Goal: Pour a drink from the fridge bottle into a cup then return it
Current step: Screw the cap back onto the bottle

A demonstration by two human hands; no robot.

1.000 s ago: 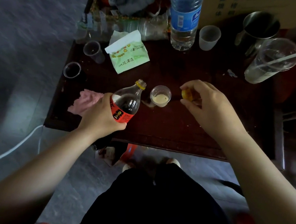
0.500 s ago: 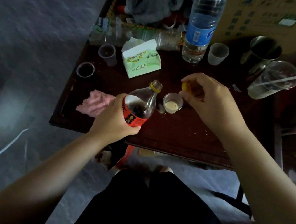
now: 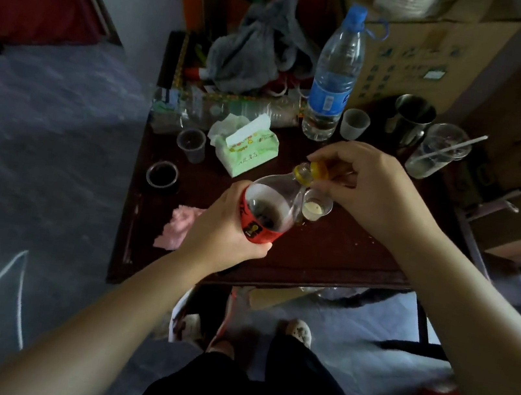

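A small drink bottle [image 3: 271, 206] with a red label and dark liquid is tilted up over the dark wooden table [image 3: 327, 259]. My left hand [image 3: 222, 235] is wrapped around its lower body. The bottle's neck has a yellow ring at the top. My right hand [image 3: 373, 188] pinches the yellow cap [image 3: 319, 171] right beside the bottle's mouth, touching or nearly touching it. Just right of the bottle stands a small clear cup [image 3: 315, 207] with pale liquid in it, under my right hand.
On the table stand a tall water bottle [image 3: 333, 82], a green tissue pack [image 3: 246, 150], two small cups [image 3: 191, 144] [image 3: 162, 174], a frosted cup [image 3: 354, 123], a steel mug [image 3: 411, 118], a lidded cup with straw [image 3: 436, 153] and a pink cloth [image 3: 176, 226]. Cardboard boxes [image 3: 428, 53] stand behind.
My right hand has carried the yellow cap left to the bottle's mouth. The bottle has been lifted and stands more upright beside the cup. The view has pulled back.
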